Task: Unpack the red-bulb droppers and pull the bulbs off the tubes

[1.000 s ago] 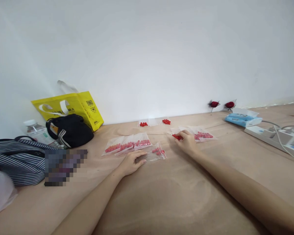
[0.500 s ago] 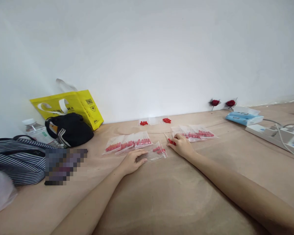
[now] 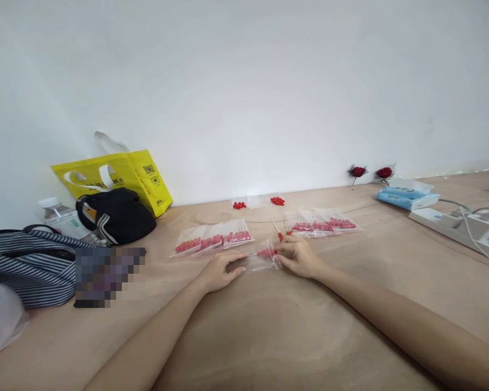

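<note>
A small clear zip bag (image 3: 257,259) with a few red pieces in it lies on the wooden tabletop (image 3: 269,336). My left hand (image 3: 219,270) rests on the bag's left end, fingers curled and pressing it down. My right hand (image 3: 299,255) is at the bag's right end, its fingers pinched on small red pieces (image 3: 283,235) at the bag's mouth. Filled bags of red pieces (image 3: 212,238) lie just behind the left hand, and more filled bags (image 3: 324,222) lie behind the right hand.
Loose red pieces (image 3: 277,200) lie by the wall. A yellow bag (image 3: 118,174), a black bag (image 3: 114,214), a striped bag (image 3: 28,266) and a water bottle (image 3: 59,217) stand at the left. At the right are a blue tissue pack (image 3: 405,194), a power strip (image 3: 464,228) and two red roses (image 3: 370,172).
My right hand has come back from the filled bags at the right to the mouth of the bag under my left hand, carrying red pieces. The left hand has stayed put.
</note>
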Demonstrator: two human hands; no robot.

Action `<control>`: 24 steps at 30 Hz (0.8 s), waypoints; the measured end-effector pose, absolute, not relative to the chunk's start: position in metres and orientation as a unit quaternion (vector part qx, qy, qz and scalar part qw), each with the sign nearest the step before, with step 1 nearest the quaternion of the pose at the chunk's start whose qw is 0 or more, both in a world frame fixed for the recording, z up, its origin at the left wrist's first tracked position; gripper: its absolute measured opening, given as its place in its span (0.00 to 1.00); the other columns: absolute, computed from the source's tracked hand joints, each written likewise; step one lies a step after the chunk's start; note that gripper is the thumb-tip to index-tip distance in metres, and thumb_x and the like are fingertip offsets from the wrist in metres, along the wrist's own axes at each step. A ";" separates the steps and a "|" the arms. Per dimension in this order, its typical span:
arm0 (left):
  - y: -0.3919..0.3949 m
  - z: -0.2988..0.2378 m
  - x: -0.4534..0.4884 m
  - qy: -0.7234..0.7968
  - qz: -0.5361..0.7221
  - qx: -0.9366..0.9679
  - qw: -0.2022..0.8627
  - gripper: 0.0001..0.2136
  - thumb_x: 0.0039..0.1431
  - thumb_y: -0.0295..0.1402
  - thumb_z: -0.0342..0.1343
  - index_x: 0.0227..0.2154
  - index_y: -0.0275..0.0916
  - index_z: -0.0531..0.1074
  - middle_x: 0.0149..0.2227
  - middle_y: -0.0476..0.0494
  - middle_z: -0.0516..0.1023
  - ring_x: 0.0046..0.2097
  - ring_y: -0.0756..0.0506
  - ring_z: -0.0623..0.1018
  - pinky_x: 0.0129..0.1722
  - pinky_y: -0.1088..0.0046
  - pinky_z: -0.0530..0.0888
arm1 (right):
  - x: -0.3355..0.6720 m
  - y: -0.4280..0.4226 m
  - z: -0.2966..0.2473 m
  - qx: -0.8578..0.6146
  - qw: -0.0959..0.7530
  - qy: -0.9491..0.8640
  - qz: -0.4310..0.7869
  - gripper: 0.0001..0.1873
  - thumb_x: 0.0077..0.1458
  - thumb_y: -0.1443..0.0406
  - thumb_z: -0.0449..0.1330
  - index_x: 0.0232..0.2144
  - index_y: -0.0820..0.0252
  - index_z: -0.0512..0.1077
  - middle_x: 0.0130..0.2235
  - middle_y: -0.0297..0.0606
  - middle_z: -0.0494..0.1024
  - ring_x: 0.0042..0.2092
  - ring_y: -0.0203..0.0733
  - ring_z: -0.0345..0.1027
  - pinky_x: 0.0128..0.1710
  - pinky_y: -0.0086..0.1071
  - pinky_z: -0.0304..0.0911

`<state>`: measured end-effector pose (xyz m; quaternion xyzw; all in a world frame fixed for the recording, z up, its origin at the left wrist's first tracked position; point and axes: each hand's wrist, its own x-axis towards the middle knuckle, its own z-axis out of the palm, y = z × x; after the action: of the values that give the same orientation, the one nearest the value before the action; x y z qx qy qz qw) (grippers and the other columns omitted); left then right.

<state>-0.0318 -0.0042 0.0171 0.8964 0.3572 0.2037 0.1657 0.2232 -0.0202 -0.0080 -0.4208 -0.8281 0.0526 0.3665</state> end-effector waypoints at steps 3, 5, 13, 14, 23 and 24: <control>-0.006 0.018 -0.030 0.331 0.192 0.907 0.175 0.16 0.53 0.35 0.52 0.46 0.40 0.68 0.47 0.45 0.72 0.50 0.45 0.70 0.50 0.67 0.65 | 0.218 -0.020 -0.005 -0.415 0.318 -0.851 0.056 0.08 0.48 0.62 0.58 0.33 0.55 0.73 0.32 0.36 0.70 0.36 0.39 0.61 0.38 0.33 0.56; -0.007 0.019 -0.029 0.325 0.185 0.911 0.176 0.17 0.54 0.35 0.51 0.47 0.40 0.67 0.48 0.45 0.72 0.51 0.45 0.69 0.51 0.67 0.65 | 0.218 -0.019 -0.004 -0.419 0.297 -0.856 0.057 0.09 0.47 0.59 0.58 0.30 0.57 0.73 0.32 0.37 0.69 0.36 0.39 0.61 0.38 0.33 0.56; -0.007 0.018 -0.028 0.322 0.172 0.911 0.194 0.17 0.55 0.36 0.50 0.48 0.41 0.66 0.51 0.46 0.69 0.53 0.46 0.67 0.53 0.65 0.63 | 0.216 -0.024 -0.001 -0.429 0.305 -0.843 0.112 0.07 0.45 0.63 0.60 0.27 0.60 0.67 0.29 0.35 0.70 0.34 0.38 0.60 0.35 0.31 0.56; -0.007 0.017 -0.028 0.321 0.172 0.911 0.195 0.17 0.56 0.36 0.49 0.48 0.42 0.66 0.51 0.46 0.69 0.53 0.46 0.66 0.54 0.65 0.62 | 0.215 -0.024 0.000 -0.427 0.306 -0.841 0.128 0.07 0.45 0.64 0.60 0.27 0.60 0.66 0.27 0.34 0.69 0.32 0.37 0.60 0.34 0.30 0.56; -0.006 0.019 -0.029 0.314 0.155 0.916 0.197 0.18 0.55 0.37 0.49 0.50 0.41 0.64 0.52 0.45 0.67 0.54 0.46 0.65 0.54 0.65 0.62 | 0.220 -0.022 0.007 -0.408 0.284 -0.848 0.186 0.03 0.45 0.68 0.56 0.22 0.62 0.65 0.22 0.29 0.64 0.24 0.30 0.53 0.23 0.24 0.51; -0.006 0.020 -0.029 0.313 0.154 0.916 0.198 0.18 0.55 0.37 0.50 0.50 0.41 0.64 0.52 0.45 0.67 0.54 0.45 0.65 0.54 0.64 0.62 | 0.223 -0.021 0.009 -0.409 0.279 -0.847 0.192 0.03 0.45 0.68 0.56 0.22 0.62 0.65 0.21 0.28 0.62 0.23 0.29 0.52 0.22 0.23 0.50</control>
<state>-0.0287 -0.0062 0.0197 0.9160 0.3132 0.1537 0.1979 0.2226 -0.0208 0.0093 -0.4091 -0.8472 0.1916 0.2795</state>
